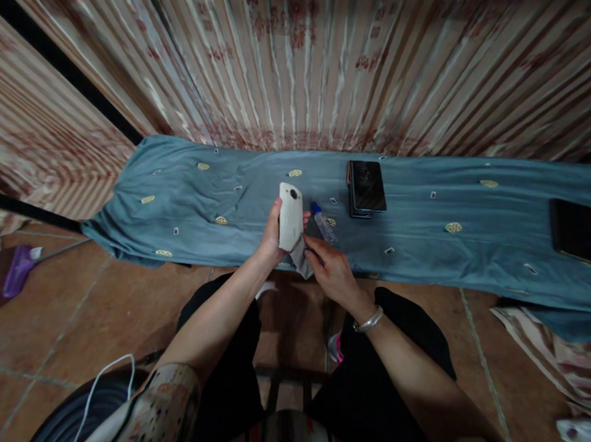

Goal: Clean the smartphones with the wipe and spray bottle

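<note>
Nearest: the left hand, fingers wrapped shut around a white phone held upright, back and camera lens facing the viewer. Just beside it: the right hand, wearing a silver bangle, fingers pinched on a grey cloth that touches the phone's lower edge. Wiping appears under way rather than finished, the phone not set down. Behind the hands: a small spray bottle lying on the blue-covered counter. Farther: a stack of dark phones; far right, another dark device, both untouched.
</note>
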A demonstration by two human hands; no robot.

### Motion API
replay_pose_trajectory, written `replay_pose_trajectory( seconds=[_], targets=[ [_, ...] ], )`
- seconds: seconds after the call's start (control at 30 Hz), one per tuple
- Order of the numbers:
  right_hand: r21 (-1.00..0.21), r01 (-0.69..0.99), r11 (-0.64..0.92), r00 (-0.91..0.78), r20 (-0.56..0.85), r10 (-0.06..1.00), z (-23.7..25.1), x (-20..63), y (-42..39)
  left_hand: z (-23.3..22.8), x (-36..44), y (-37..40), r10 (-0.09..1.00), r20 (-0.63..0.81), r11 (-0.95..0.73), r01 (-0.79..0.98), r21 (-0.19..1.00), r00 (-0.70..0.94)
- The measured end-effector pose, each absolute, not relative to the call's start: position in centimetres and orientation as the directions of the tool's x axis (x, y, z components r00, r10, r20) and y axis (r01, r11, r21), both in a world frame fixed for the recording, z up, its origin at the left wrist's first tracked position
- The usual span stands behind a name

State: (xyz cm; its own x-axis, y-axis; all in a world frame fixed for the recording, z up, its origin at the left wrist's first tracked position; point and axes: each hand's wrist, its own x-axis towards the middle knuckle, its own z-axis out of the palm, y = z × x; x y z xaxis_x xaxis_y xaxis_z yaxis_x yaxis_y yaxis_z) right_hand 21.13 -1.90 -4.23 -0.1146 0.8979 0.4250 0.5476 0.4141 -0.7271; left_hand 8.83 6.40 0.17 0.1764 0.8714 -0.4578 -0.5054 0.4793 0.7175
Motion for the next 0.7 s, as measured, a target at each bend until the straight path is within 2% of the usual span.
replay_pose_trajectory(
  seconds=[0.3, 0.7],
  targets=[
    [-0.602, 0.619, 0.504, -0.142, 0.546, 0.826, -3.0, 20.6, -2.5, -0.2, 9.0, 6.1, 0.845, -0.495, 0.526, -0.491, 0.695, 0.205],
    [-0.635, 0.598, 0.489, -0.094, 0.550, 0.830, -1.8, 20.0, -2.6, -1.7, 9.5, 6.0, 0.818, -0.525, 0.564, -0.509, 0.650, 0.234]
  ],
)
